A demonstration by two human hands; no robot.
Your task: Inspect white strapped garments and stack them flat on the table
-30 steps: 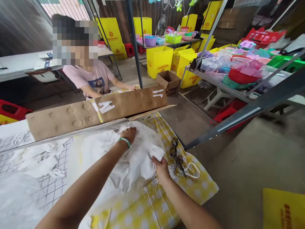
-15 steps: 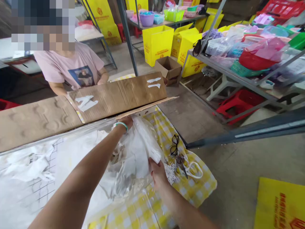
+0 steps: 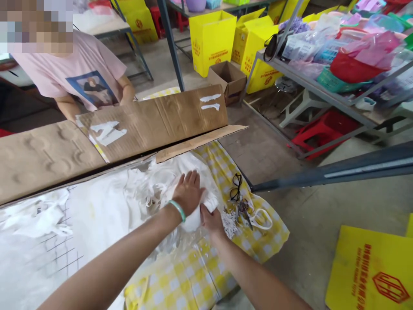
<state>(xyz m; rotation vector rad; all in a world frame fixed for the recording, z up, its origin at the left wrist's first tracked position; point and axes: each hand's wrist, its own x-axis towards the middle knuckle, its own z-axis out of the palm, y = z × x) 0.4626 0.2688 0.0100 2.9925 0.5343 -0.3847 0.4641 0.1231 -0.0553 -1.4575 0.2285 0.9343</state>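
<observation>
My left hand [image 3: 189, 193], with a pale green bangle at the wrist, lies flat on a heap of white fabric [image 3: 190, 162], its fingers stretched out. Just to its right, my right hand [image 3: 213, 220] pinches the near right edge of that fabric between thumb and fingers. The fingers of my right hand are partly hidden under the cloth. Beyond my right hand are small white scraps [image 3: 229, 224], scissors [image 3: 245, 214], black-framed glasses [image 3: 236, 187] and a loop of white strap [image 3: 265, 219] on a yellow checked cloth [image 3: 180, 280].
A cardboard divider [image 3: 167, 118] runs along the table's far edge, with a person in a pink shirt [image 3: 87, 73] behind it. A dark metal bar [image 3: 322, 172] juts in from the right. Yellow boxes [image 3: 211, 43] and a shelf [image 3: 342, 105] of plastic baskets stand farther back.
My left hand has come back from the cardboard's edge and now lies flat on the fabric. The white fabric is lower and more spread out. My right hand keeps its edge; the view has shifted.
</observation>
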